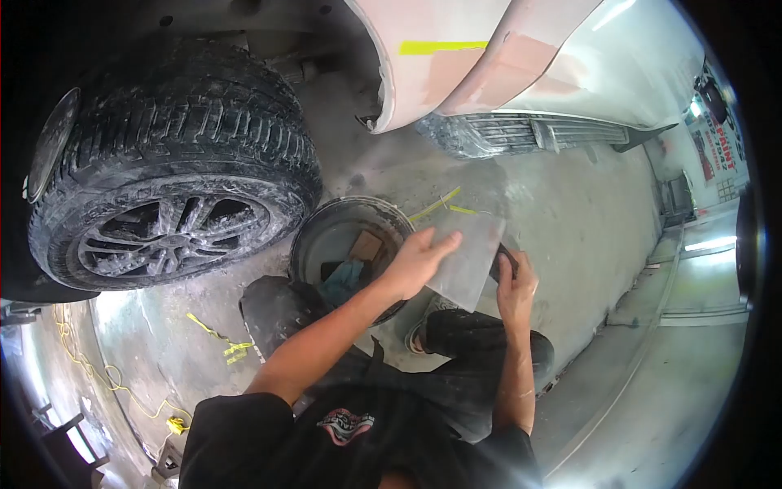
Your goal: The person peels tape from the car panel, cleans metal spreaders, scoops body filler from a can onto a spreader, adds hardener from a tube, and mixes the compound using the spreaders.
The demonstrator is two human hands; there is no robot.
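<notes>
A thin grey rectangular sheet [469,259] is held in front of my knees, tilted. My left hand [423,259] lies at its left edge, thumb and fingers over the surface. On the right, my right hand [516,285] is closed round a dark object [507,262] beside the sheet's right edge; its shape is mostly hidden. Below and left of the sheet stands a round black tub [303,259] with a brown block [366,245] and a bluish cloth [343,279] inside. My left forearm passes over its rim.
A dusty wheel [175,232] stands at the left. Above are a car body panel [423,77] with yellow tape [444,47] and a grille [521,133]. Yellow tape strips [436,204] and a yellow cord [122,387] lie on the floor. A wall is at the right.
</notes>
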